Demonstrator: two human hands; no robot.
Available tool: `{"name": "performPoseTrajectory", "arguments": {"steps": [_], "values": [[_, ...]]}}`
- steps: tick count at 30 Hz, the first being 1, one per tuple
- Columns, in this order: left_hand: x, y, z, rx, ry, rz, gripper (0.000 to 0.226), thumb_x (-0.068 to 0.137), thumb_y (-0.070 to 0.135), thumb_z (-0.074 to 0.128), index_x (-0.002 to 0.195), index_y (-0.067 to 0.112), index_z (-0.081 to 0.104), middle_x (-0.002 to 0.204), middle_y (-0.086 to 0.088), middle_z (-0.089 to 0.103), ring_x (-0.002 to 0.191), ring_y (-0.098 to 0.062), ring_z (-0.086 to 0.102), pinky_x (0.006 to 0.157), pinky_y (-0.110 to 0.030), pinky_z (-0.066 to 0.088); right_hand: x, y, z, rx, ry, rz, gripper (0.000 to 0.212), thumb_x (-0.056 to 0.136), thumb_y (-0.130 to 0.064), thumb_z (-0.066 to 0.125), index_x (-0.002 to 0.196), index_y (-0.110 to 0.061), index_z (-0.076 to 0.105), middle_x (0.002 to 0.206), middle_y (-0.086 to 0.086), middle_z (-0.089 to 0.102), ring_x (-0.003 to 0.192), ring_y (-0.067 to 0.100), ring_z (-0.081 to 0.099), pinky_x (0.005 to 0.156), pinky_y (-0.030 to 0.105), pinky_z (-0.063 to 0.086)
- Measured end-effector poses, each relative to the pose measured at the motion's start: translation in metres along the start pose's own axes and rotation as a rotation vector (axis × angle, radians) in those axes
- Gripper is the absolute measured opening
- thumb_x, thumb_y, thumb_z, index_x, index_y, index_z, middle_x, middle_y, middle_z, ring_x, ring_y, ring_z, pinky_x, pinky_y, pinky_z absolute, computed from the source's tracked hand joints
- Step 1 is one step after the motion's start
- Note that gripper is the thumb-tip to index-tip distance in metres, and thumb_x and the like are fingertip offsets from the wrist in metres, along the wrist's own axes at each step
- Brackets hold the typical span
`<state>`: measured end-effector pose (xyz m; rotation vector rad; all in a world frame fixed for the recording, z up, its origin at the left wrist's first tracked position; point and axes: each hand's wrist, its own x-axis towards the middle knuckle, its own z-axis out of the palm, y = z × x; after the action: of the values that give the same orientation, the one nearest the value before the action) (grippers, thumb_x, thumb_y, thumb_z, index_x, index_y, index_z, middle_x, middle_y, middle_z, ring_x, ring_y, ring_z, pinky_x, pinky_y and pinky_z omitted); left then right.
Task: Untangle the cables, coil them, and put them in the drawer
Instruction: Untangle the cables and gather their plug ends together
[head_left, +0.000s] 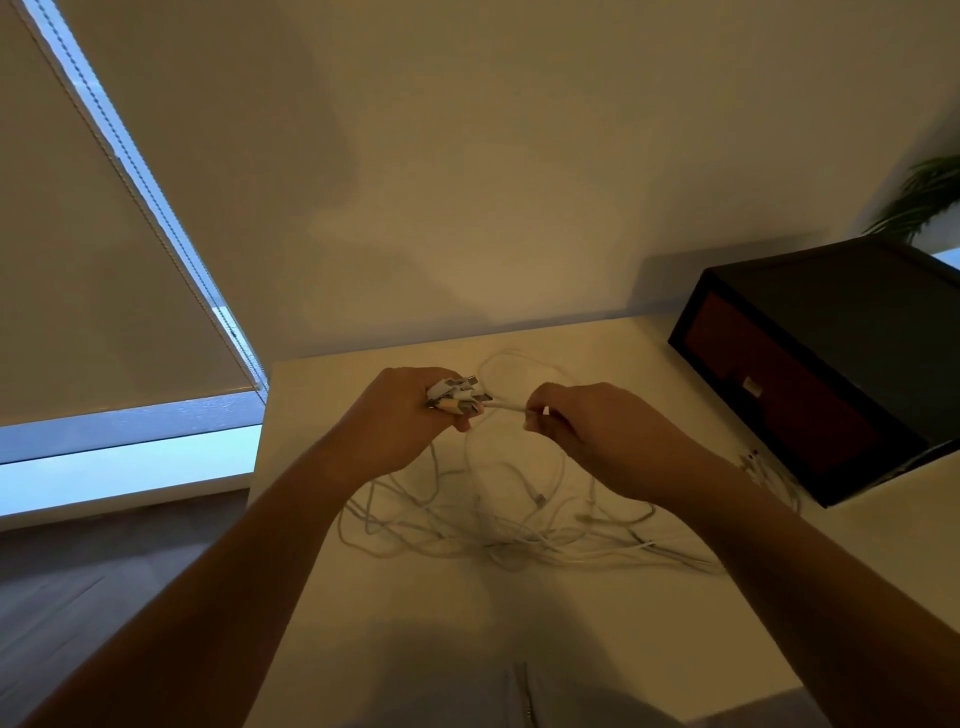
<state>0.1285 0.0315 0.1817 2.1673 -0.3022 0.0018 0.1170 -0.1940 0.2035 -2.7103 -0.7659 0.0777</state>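
Left hand (402, 415) is clamped around a bunch of plugs (460, 397), their ends pointing toward 3 o'clock. Right hand (576, 423), just beside it at 3 o'clock, pinches one white cable (506, 404) that runs out of that bunch. Below both hands, toward 6 o'clock, the remaining cables (493, 525) lie in a loose tangle on the counter (415, 649). A dark drawer box (831, 364), its drawer front closed, stands on the counter at 3 o'clock from the tangle. A plant (930, 197) shows beyond it at 2 o'clock.
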Motion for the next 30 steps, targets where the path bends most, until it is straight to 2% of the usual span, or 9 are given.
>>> {"name": "performPoseTrajectory", "arguments": {"steps": [4, 6, 9, 12, 15, 18, 23, 27, 30], "values": [[-0.001, -0.004, -0.004, 0.126, -0.011, 0.006, 0.042, 0.082, 0.003, 0.063, 0.069, 0.042, 0.07, 0.074, 0.013, 0.072, 0.074, -0.009, 0.067, 0.073, -0.035, 0.052, 0.002, -0.001, 0.006, -0.063, -0.041, -0.056, 0.026, 0.1, -0.034, 0.039, 0.113, -0.025, 0.06, 0.1, -0.001, 0.068, 0.083, 0.018, 0.059, 0.072, 0.033, 0.048], [-0.001, -0.007, -0.004, 0.183, -0.011, 0.025, 0.03, 0.079, 0.005, 0.058, 0.078, 0.031, 0.073, 0.074, 0.01, 0.071, 0.073, -0.012, 0.067, 0.071, -0.042, 0.053, 0.002, -0.006, 0.01, -0.036, -0.016, -0.133, 0.025, 0.1, -0.029, 0.043, 0.113, -0.021, 0.064, 0.099, -0.001, 0.069, 0.081, 0.015, 0.058, 0.066, 0.025, 0.043], [0.001, -0.009, 0.001, 0.2, -0.017, 0.045, 0.026, 0.073, 0.014, 0.05, 0.081, 0.02, 0.074, 0.078, 0.007, 0.071, 0.073, -0.014, 0.066, 0.07, -0.043, 0.052, 0.003, -0.009, 0.015, 0.079, 0.059, -0.2, 0.027, 0.094, -0.026, 0.047, 0.103, -0.016, 0.07, 0.076, -0.006, 0.064, 0.065, 0.007, 0.048, 0.058, 0.013, 0.032], [0.003, -0.012, 0.003, 0.187, -0.019, 0.052, 0.025, 0.073, 0.015, 0.05, 0.08, 0.017, 0.074, 0.078, 0.008, 0.071, 0.074, -0.015, 0.066, 0.07, -0.042, 0.053, 0.002, -0.009, 0.016, 0.206, 0.044, -0.126, 0.023, 0.097, -0.027, 0.048, 0.101, -0.017, 0.068, 0.065, -0.015, 0.053, 0.056, 0.002, 0.047, 0.057, 0.017, 0.036], [0.004, -0.018, -0.005, 0.124, 0.013, 0.014, 0.02, 0.082, 0.005, 0.057, 0.079, 0.014, 0.074, 0.071, 0.025, 0.068, 0.072, 0.0, 0.064, 0.068, -0.025, 0.05, -0.003, -0.004, 0.016, 0.28, -0.009, -0.01, 0.022, 0.1, -0.027, 0.046, 0.105, -0.018, 0.065, 0.068, -0.02, 0.054, 0.059, -0.004, 0.051, 0.055, 0.011, 0.036], [0.003, -0.02, -0.014, 0.067, 0.046, -0.045, 0.025, 0.085, -0.004, 0.06, 0.076, 0.015, 0.073, 0.07, 0.037, 0.063, 0.069, 0.012, 0.06, 0.064, -0.009, 0.041, -0.008, 0.01, 0.018, 0.336, 0.026, 0.096, 0.019, 0.101, -0.025, 0.045, 0.093, -0.025, 0.062, 0.052, -0.018, 0.052, 0.047, 0.003, 0.047, 0.047, 0.015, 0.032], [0.001, -0.024, -0.015, 0.031, 0.036, -0.074, 0.029, 0.084, 0.003, 0.068, 0.071, 0.029, 0.071, 0.074, 0.038, 0.064, 0.075, 0.019, 0.058, 0.067, -0.003, 0.039, -0.01, 0.019, 0.019, 0.472, 0.008, 0.141, 0.023, 0.101, -0.021, 0.044, 0.091, -0.022, 0.064, 0.051, -0.018, 0.047, 0.047, 0.006, 0.034, 0.047, 0.02, 0.029], [-0.002, -0.01, -0.008, -0.063, 0.006, -0.03, 0.017, 0.076, 0.027, 0.076, 0.089, 0.038, 0.075, 0.092, 0.017, 0.073, 0.09, 0.006, 0.065, 0.086, -0.021, 0.05, -0.007, 0.016, 0.015, 0.382, 0.007, 0.136, 0.023, 0.101, -0.019, 0.044, 0.087, -0.022, 0.063, 0.051, -0.017, 0.049, 0.044, 0.007, 0.038, 0.046, 0.017, 0.029], [-0.003, 0.005, 0.004, 0.088, -0.082, 0.075, 0.021, 0.076, 0.033, 0.062, 0.093, 0.038, 0.074, 0.096, 0.009, 0.074, 0.09, -0.008, 0.068, 0.082, -0.037, 0.053, -0.003, 0.004, 0.014, 0.312, 0.002, 0.092, 0.023, 0.1, -0.019, 0.044, 0.088, -0.022, 0.064, 0.053, -0.013, 0.048, 0.049, 0.004, 0.046, 0.049, 0.018, 0.03]]}}
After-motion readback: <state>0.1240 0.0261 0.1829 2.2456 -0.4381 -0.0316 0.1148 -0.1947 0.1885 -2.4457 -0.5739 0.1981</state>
